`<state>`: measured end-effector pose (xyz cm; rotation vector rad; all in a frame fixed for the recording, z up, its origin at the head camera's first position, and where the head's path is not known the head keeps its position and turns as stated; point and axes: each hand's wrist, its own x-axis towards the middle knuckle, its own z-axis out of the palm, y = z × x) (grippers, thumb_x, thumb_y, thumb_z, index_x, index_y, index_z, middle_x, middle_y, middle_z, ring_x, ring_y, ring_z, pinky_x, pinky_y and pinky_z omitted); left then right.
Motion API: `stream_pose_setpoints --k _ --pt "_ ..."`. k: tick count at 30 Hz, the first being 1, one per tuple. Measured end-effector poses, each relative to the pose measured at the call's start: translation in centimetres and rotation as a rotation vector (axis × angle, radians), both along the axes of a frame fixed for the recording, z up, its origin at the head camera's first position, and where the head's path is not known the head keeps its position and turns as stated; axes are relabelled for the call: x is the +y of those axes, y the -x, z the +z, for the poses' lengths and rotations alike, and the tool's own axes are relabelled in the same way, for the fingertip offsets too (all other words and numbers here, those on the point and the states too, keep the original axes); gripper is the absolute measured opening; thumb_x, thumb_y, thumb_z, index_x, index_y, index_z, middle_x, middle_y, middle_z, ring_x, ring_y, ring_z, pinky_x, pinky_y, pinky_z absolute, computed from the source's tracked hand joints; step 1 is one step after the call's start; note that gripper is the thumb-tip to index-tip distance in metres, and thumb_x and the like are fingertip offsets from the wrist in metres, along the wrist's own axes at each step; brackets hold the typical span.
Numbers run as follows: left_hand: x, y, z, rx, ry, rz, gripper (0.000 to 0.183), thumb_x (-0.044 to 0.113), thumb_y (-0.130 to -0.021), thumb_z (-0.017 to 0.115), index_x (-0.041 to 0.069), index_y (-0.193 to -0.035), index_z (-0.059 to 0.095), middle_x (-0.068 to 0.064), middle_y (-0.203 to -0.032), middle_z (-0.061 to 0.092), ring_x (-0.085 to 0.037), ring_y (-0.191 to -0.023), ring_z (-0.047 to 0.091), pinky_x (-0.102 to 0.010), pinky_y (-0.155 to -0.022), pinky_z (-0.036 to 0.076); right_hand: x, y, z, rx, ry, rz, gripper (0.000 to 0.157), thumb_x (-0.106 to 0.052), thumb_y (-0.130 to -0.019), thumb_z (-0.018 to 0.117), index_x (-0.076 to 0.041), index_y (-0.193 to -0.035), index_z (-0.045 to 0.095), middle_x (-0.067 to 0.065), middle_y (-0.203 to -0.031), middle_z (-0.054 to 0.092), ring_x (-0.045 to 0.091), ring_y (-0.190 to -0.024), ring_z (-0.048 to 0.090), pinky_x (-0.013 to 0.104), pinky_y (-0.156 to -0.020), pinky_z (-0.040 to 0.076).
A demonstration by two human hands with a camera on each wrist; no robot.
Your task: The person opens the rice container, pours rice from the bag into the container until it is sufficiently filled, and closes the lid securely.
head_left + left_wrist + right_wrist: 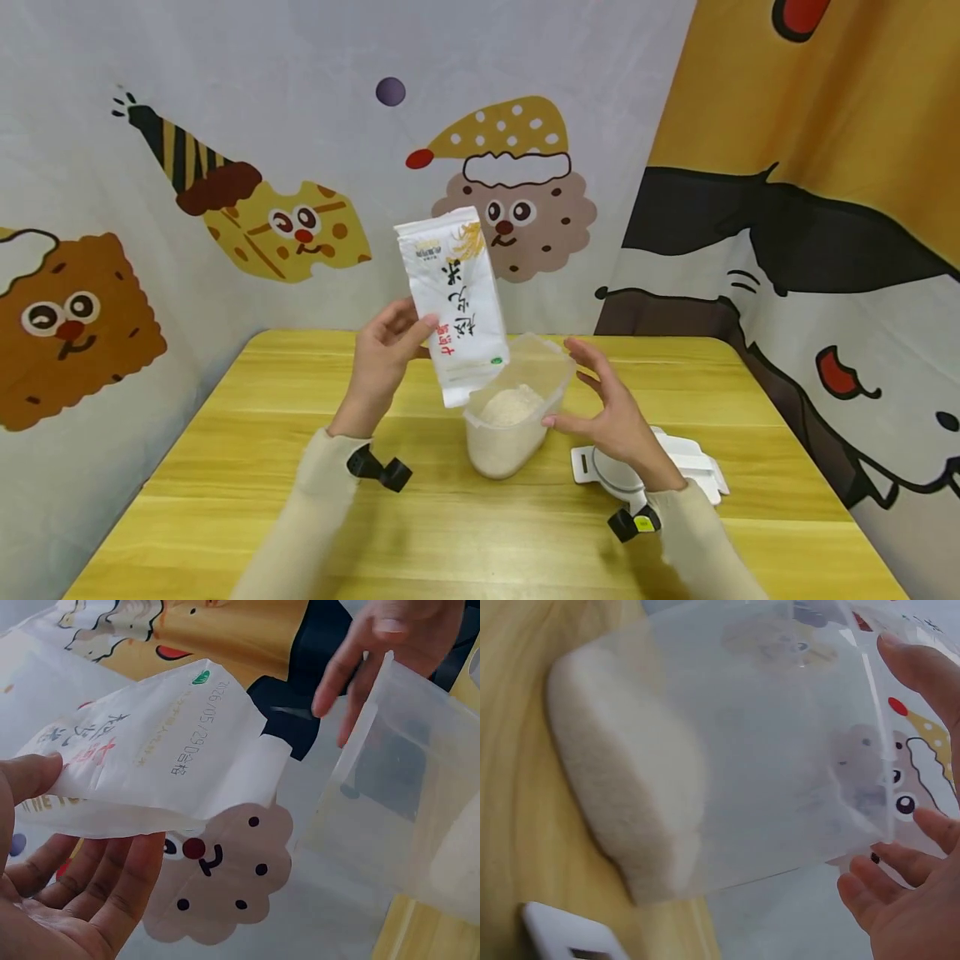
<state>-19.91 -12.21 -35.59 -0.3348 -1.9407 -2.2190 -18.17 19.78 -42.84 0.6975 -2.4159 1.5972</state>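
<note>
A white rice bag point(455, 300) with dark, red and gold print is gripped by my left hand point(386, 350), thumb on its front and fingers behind. The bag leans, its lower end close over the rim of a clear plastic container point(504, 446). White rice point(513, 406) lies in the container's lower part, also visible through the wall in the right wrist view. My right hand point(611, 408) is at the container's right side, its thumb and fingers spread around the rim. In the left wrist view, the bag point(161, 742) looks slack and slightly creased.
On the wooden table point(247, 500), a white plastic lid point(686, 458) lies to the right of the container, partly under my right wrist. A cloth with cartoon figures point(300, 125) hangs behind the table and along its sides.
</note>
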Motion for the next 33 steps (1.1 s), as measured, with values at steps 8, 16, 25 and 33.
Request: stream_pose_setpoints --k 8,16,25,33 --pt "-1.8 -0.1 -0.7 -0.103 0.011 0.009 0.038 0.026 -0.100 0.068 0.006 -0.132 0.061 0.006 -0.107 0.073 -0.013 -0.092 0.071 -0.029 -0.073 0.063 -0.7 -0.5 -1.6 -0.056 -0.022 -0.003 0.122 -0.015 -0.074 0.094 -0.021 -0.165 0.014 0.010 -0.168 0.027 0.036 -0.150 0.034 0.058 -0.118 0.038" --pt "-4.1 -0.4 -1.5 -0.194 0.022 0.026 0.041 0.034 -0.100 0.067 0.007 -0.130 0.060 0.007 -0.105 0.073 -0.012 -0.094 0.069 -0.029 -0.075 0.062 -1.5 -0.8 -2.3 -0.139 0.010 -0.055 0.127 -0.021 -0.074 0.094 -0.030 -0.165 0.006 0.012 -0.168 0.026 0.036 -0.154 0.030 0.055 -0.123 0.034" --pt "-6.7 -1.0 -2.8 -0.305 0.071 0.061 0.049 0.042 -0.098 0.067 0.007 -0.131 0.059 0.008 -0.106 0.069 -0.012 -0.091 0.066 -0.027 -0.076 0.061 -1.8 -0.6 -2.8 -0.138 0.034 -0.093 0.123 -0.020 -0.073 0.095 -0.026 -0.164 0.013 0.011 -0.164 0.033 0.035 -0.153 0.031 0.053 -0.125 0.031" --pt "-9.2 -1.8 -4.6 -0.395 0.104 0.065 0.055 0.044 -0.098 0.067 0.005 -0.135 0.055 0.011 -0.105 0.070 -0.009 -0.091 0.070 -0.027 -0.077 0.061 -2.1 -0.8 -3.0 -0.156 0.036 -0.098 0.118 -0.026 -0.071 0.096 -0.024 -0.162 0.021 0.004 -0.164 0.035 0.031 -0.153 0.033 0.052 -0.125 0.031"
